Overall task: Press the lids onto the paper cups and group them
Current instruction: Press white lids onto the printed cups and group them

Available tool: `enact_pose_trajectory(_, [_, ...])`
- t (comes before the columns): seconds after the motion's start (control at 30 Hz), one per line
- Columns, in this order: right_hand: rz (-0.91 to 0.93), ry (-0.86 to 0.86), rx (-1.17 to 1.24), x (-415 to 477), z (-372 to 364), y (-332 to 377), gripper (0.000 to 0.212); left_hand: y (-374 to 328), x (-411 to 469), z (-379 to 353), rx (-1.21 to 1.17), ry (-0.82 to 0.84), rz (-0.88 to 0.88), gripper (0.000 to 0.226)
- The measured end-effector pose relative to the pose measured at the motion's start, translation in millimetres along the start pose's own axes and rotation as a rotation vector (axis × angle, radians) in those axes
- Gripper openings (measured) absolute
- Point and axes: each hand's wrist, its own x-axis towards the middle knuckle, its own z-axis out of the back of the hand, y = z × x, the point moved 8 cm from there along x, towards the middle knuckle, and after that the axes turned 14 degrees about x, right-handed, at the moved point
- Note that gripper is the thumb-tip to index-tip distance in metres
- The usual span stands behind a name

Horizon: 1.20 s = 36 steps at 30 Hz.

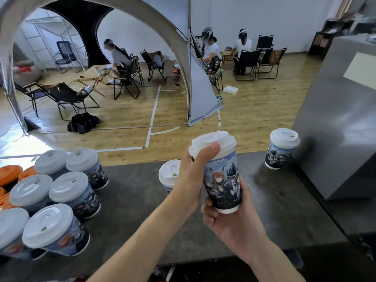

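I hold a printed paper cup (222,185) up above the dark counter (142,190). My right hand (230,224) grips the cup's base from below. A white lid (213,142) sits on the cup's rim, and my left hand (193,171) wraps over its near edge, thumb on top. A cluster of several lidded cups (69,190) stands at the counter's left. Another lidded cup (168,176) stands just behind my left wrist, partly hidden. One more lidded cup (281,148) stands at the far right by the grey box.
A tall grey box (341,123) bounds the counter on the right. Orange lids (10,176) lie at the far left edge. Beyond the counter's far edge is a wooden floor with folding chairs, a tent and seated people.
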Motion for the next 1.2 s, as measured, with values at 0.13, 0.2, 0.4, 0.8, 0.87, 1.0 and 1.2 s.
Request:
enact_pose_trajectory(0.13, [-0.018,0.014,0.026,-1,0,0,0.065,-3,4,-5,0.032,0.134,-0.002,0.071])
enact_pose_trajectory(0.2, [-0.024,0.027,0.045,-1,0,2,0.067,-4,3,-8,0.033,0.200,0.012,0.084])
enact_pose_trajectory(0.4, [0.172,-0.075,0.056,5,11,30,0.063,3,-3,-4,0.003,0.062,-0.083,0.092])
enact_pose_trajectory(0.8, [0.816,-0.090,-1.334,-26,-57,122,0.063,48,-19,4,0.753,0.159,-0.293,0.080])
enact_pose_trajectory(0.87, [0.837,-0.055,-1.459,-26,-62,111,0.063,52,-17,-1,0.703,0.145,-0.294,0.078])
enact_pose_trajectory(1.0, [0.852,0.001,-1.396,-31,-61,109,0.063,51,-18,1,0.656,0.112,-0.315,0.081])
enact_pose_trajectory(1.2, [0.825,-0.034,-1.389,-52,-16,121,0.061,15,-21,10,0.989,-0.029,-0.588,0.095])
